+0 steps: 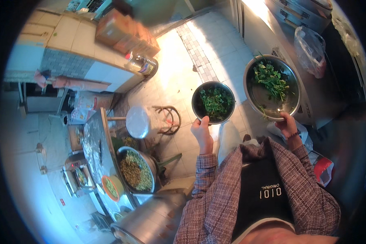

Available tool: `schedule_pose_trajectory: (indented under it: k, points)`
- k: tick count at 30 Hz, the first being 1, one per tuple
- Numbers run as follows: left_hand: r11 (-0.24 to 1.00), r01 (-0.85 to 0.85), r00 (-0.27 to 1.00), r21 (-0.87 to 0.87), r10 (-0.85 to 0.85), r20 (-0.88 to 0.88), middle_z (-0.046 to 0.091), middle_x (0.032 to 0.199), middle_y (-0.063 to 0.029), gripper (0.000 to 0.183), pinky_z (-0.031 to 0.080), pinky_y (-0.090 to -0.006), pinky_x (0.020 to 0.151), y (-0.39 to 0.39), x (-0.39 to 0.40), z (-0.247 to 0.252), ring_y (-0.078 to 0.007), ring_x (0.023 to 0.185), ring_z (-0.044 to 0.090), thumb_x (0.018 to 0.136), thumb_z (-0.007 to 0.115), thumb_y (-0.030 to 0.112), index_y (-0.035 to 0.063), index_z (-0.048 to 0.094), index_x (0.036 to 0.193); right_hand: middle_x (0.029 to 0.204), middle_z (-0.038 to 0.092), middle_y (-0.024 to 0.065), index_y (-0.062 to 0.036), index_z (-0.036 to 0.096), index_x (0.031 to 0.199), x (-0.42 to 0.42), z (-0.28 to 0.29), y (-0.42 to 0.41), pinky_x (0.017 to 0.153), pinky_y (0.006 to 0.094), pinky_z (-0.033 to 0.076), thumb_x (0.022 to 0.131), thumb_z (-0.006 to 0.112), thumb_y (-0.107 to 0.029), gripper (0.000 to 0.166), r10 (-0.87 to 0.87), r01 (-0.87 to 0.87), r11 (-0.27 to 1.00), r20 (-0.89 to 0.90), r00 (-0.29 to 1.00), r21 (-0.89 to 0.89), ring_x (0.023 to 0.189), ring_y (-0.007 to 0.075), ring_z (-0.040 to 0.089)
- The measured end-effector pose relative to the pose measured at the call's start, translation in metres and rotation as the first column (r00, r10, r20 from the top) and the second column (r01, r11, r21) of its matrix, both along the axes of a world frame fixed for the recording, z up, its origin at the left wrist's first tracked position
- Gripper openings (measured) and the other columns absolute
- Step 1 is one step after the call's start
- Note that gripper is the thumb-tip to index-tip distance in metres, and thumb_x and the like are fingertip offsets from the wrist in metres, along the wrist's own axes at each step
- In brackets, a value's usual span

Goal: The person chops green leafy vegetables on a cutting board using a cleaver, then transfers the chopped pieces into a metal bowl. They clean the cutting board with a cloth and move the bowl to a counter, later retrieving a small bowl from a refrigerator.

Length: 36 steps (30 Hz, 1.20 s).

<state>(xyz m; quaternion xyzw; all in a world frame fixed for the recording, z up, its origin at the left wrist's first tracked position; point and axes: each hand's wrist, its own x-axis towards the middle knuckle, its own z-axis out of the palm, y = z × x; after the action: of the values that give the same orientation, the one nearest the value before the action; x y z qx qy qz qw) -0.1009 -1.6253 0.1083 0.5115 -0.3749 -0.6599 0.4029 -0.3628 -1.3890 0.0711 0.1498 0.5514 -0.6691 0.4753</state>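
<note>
My left hand [202, 131] grips the near rim of a smaller round metal bowl [195, 111], thumb on top. Chopped leafy greens [216, 100] fill much of that bowl. In my right hand [288, 124] is the near rim of a larger, shallow metal basin [253, 100]. Leafy green sprigs with stems [271, 79] lie against its far side, and the near part of its bottom shows bare metal. Both vessels are held above the tiled floor, side by side with a gap between them. The fingers beneath the rims are partly hidden.
Left stands a table [93, 146] with an orange-rimmed bowl [110, 188]. Beside it is a large pot of chopped food [137, 170]. A plastic-covered stool [138, 122] is on the floor. Cardboard boxes [122, 33] and an oil bottle [145, 64] lie farther back. A plastic bag [309, 50] rests at right.
</note>
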Motion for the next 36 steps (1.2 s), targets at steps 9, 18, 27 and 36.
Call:
schedule_pose_trajectory:
  k: [9, 18, 27, 36]
  points:
    - [0.98, 0.198, 0.979, 0.021, -0.199, 0.037, 0.059, 0.074, -0.0022, 0.004, 0.044, -0.0217, 0.057, -0.195, -0.122, -0.018, -0.0079, 0.062, 0.052, 0.079, 0.06, 0.002, -0.0017, 0.059, 0.077, 0.083, 0.064, 0.0075, -0.0052, 0.06, 0.096, -0.059, -0.017, -0.145, 0.053, 0.0326, 0.054, 0.081, 0.061, -0.02, 0.021, -0.245, 0.243, 0.969, 0.036, 0.969, 0.046, 0.065, 0.0188, 0.062]
    - [0.93, 0.367, 0.93, 0.035, -0.367, -0.001, 0.061, 0.082, -0.0066, 0.008, 0.048, -0.0226, 0.063, -0.321, -0.246, -0.017, -0.0117, 0.068, 0.057, 0.08, 0.058, 0.0, -0.0064, 0.059, 0.085, 0.079, 0.063, 0.0086, -0.0012, 0.058, 0.093, -0.12, -0.006, -0.243, 0.052, 0.0347, 0.055, 0.081, 0.062, -0.017, 0.021, -0.426, 0.423, 0.903, 0.027, 0.904, 0.08, 0.065, 0.0205, 0.063]
    - [0.877, 0.48, 0.877, 0.036, -0.479, -0.036, 0.061, 0.083, -0.0085, 0.009, 0.05, -0.0245, 0.063, -0.419, -0.375, 0.015, -0.0143, 0.069, 0.058, 0.078, 0.056, -0.001, -0.0066, 0.058, 0.085, 0.086, 0.064, 0.0125, 0.0026, 0.057, 0.098, -0.192, 0.028, -0.339, 0.053, 0.0341, 0.055, 0.081, 0.06, -0.016, 0.026, -0.482, 0.481, 0.876, 0.044, 0.875, 0.043, 0.069, 0.0218, 0.063]
    - [0.761, 0.646, 0.763, 0.059, -0.645, -0.041, 0.06, 0.089, -0.0091, 0.011, 0.053, -0.0269, 0.07, -0.467, -0.531, -0.009, -0.0158, 0.076, 0.06, 0.081, 0.053, -0.001, -0.0055, 0.057, 0.091, 0.083, 0.063, 0.0108, 0.0036, 0.056, 0.103, -0.212, 0.029, -0.364, 0.047, 0.0327, 0.053, 0.08, 0.059, -0.015, 0.029, -0.646, 0.646, 0.755, -0.036, 0.762, 0.11, 0.069, 0.0212, 0.064]
